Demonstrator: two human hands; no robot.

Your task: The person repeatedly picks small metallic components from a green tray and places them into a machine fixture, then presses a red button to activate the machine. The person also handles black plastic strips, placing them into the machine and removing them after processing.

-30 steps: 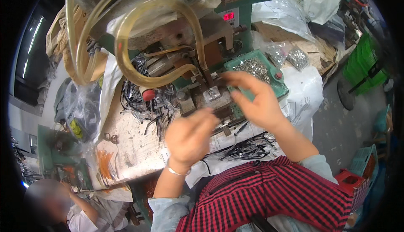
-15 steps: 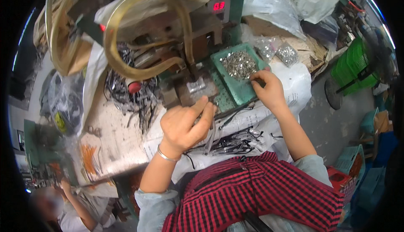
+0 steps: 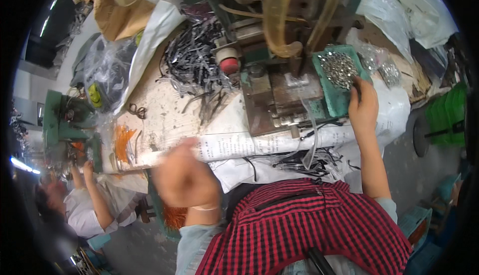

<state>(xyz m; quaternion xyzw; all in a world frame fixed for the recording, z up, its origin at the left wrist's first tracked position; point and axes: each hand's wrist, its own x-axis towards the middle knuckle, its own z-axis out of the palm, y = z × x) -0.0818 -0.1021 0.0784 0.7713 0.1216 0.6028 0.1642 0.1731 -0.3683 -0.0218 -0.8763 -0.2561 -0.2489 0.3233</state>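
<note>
My left hand (image 3: 187, 178) hangs in front of the table's near edge, left of the press, and motion blur hides its fingers. My right hand (image 3: 365, 106) is at the right side of a green tray (image 3: 337, 106), its fingers curled at a heap of small shiny metal pieces (image 3: 338, 69). Whatever sits between those fingertips is too small to make out. From the metal die (image 3: 297, 80) of the bench press (image 3: 279, 93), a pale grey strip (image 3: 310, 143) hangs down over the front edge, with neither hand on it.
Dark strips (image 3: 197, 58) lie heaped left of the press, by a red button (image 3: 229, 65). More strips (image 3: 312, 161) rest on white sheeting in front. Orange strands (image 3: 123, 143) lie at the table's left. A co-worker (image 3: 90, 200) sits beyond. Bagged metal pieces (image 3: 389, 73) lie right of the tray.
My left hand has left the front of the die and moved left toward my body, releasing the strip. My right hand stays at the tray. The whole view has shifted leftward.
</note>
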